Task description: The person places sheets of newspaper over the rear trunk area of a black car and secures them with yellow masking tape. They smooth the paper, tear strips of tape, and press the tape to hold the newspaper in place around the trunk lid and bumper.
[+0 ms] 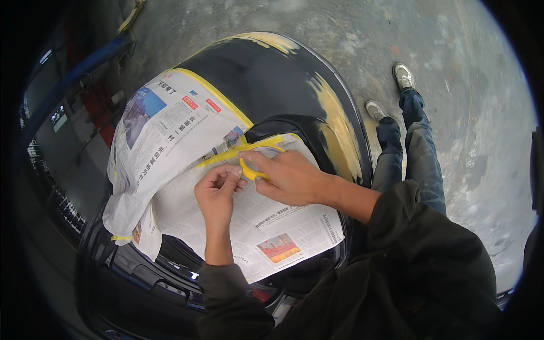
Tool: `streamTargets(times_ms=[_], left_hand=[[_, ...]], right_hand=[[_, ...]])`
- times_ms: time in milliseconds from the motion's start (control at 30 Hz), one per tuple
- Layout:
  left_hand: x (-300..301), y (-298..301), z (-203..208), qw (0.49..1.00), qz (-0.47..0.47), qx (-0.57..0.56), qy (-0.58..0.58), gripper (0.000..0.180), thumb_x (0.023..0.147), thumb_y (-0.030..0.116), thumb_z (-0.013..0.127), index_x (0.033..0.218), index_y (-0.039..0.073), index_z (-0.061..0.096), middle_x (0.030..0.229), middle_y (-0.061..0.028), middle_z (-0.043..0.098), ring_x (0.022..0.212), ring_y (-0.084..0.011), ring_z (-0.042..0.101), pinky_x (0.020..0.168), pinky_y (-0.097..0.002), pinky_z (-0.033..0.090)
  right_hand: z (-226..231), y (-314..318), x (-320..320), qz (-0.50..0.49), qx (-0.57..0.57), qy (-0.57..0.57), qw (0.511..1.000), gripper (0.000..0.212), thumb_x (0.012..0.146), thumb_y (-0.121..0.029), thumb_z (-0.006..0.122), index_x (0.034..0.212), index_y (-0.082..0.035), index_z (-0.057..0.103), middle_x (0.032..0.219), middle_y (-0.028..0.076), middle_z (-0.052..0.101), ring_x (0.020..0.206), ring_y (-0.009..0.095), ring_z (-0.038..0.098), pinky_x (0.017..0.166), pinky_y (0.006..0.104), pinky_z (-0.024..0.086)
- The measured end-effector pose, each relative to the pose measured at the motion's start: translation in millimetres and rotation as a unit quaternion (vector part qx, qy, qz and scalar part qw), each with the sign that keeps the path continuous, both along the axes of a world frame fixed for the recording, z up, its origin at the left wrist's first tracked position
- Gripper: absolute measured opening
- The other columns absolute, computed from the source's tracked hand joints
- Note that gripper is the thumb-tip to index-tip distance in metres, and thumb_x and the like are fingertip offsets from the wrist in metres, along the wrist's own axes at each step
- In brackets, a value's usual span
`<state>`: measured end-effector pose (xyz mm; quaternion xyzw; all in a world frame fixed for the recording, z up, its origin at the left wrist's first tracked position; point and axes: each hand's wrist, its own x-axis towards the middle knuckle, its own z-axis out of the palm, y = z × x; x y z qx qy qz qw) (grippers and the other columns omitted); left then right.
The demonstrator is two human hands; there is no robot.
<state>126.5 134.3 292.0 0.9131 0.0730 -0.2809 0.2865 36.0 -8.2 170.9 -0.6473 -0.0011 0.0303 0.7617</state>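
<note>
In my right hand (292, 178) is a roll of yellow masking tape (254, 174), gripped between thumb and fingers. The thumb and fingers of my left hand (218, 190) are pinched together close beside the roll. What lies between those fingertips is hidden. Both hands are over a newspaper sheet (306, 226) that covers an opening in a black car panel (258, 73). A second newspaper sheet (153, 130) lies to the left, edged with yellow tape (221, 97). Wrinkled yellow tape strips (226, 154) run along the seam just beyond my fingers.
Yellowish filler patches (337, 130) mark the panel's right side and far edge. Legs in jeans (422, 147) with light shoes (403, 76) are on the grey concrete floor (470, 113) at right. A blue bar (73, 76) stands at far left. Black car parts (141, 272) lie below the newspaper.
</note>
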Motion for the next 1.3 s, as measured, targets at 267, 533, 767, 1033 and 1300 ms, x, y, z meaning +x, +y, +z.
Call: streamTargets(times_ms=[267,533,767,1033,1300], left_hand=[[0.4,-1.9,-30.6,0.864,-0.226,0.209,-0.398,0.012,0.085,0.01,0.083,0.087,0.002,0.074,0.076,-0.0069,0.071,0.059,-0.0148,0.066,0.056,-0.0277,0.052],[6.5,2.7,-32.9,0.841,-0.216,0.276,-0.413,0.027,0.08,0.016,0.087,0.073,0.006,0.063,0.068,-0.0044,0.066,0.054,-0.0179,0.062,0.052,-0.0309,0.048],[8.5,-2.0,-40.9,0.836,-0.206,0.265,-0.435,0.03,0.077,0.018,0.089,0.071,0.007,0.062,0.065,-0.004,0.065,0.054,-0.0183,0.061,0.053,-0.0315,0.048],[6.0,-2.6,-50.2,0.8,-0.28,0.327,-0.418,0.022,0.08,0.024,0.083,0.083,0.013,0.065,0.073,-0.0011,0.068,0.061,-0.0245,0.066,0.054,-0.0376,0.051],[12.9,59.3,51.7,0.871,-0.06,0.181,-0.453,0.009,0.086,0.01,0.076,0.092,0.007,0.07,0.093,-0.0104,0.07,0.091,-0.0313,0.067,0.08,-0.0411,0.054]], right_hand=[[1.5,30.0,47.6,-0.082,-0.163,0.126,0.975,0.02,0.094,-0.025,0.066,0.091,-0.005,0.072,0.069,0.016,0.069,0.064,0.037,0.069,0.062,0.0466,0.055],[1.7,39.4,57.8,-0.118,-0.113,0.189,0.968,0.021,0.085,-0.02,0.067,0.078,-0.002,0.072,0.069,0.02,0.068,0.067,0.039,0.068,0.063,0.0474,0.055],[-8.5,39.1,50.9,-0.253,-0.002,0.339,0.906,0.024,0.091,-0.026,0.062,0.09,-0.005,0.074,0.08,0.018,0.072,0.076,0.041,0.07,0.07,0.0476,0.055],[-10.1,-45.8,-2.0,-0.194,-0.051,0.275,0.94,0.024,0.096,-0.024,0.06,0.098,-0.003,0.072,0.073,0.015,0.07,0.068,0.031,0.07,0.065,0.0392,0.053],[35.0,-133.5,-3.1,-0.045,-0.077,0.222,0.971,0.023,0.097,-0.019,0.058,0.098,0.0,0.071,0.067,0.007,0.066,0.054,0.012,0.063,0.053,0.0295,0.049]])
